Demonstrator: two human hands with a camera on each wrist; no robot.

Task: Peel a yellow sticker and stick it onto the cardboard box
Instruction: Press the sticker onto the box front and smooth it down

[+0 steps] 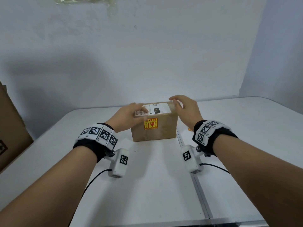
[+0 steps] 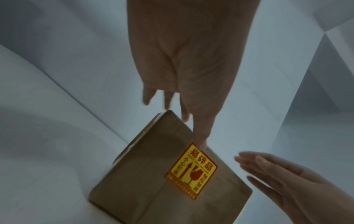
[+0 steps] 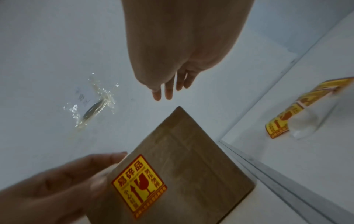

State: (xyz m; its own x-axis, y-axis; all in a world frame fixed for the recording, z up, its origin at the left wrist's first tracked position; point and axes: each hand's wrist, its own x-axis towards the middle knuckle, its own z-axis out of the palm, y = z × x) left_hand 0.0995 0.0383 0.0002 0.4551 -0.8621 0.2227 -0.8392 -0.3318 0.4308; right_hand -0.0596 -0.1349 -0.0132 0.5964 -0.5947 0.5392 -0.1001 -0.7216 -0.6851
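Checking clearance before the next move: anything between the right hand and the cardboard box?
Nothing visible. The right hand hovers open beside the brown cardboard box's upper right edge, with only air between. The left hand rests on the box's top left, above the yellow fragile sticker already on its front.

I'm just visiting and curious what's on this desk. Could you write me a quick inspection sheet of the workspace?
Surface: white table with a metal seam running front to back.
Job's things: cardboard box with a yellow sticker on its near side and a white label on top; sticker strip right of the box.
Clutter: nothing seen.
Grippers: left hand rests on the box's top left edge; right hand open, above its right side.
Cables: black leads from both wrist cameras.
Surroundings: white wall; large carton far left.
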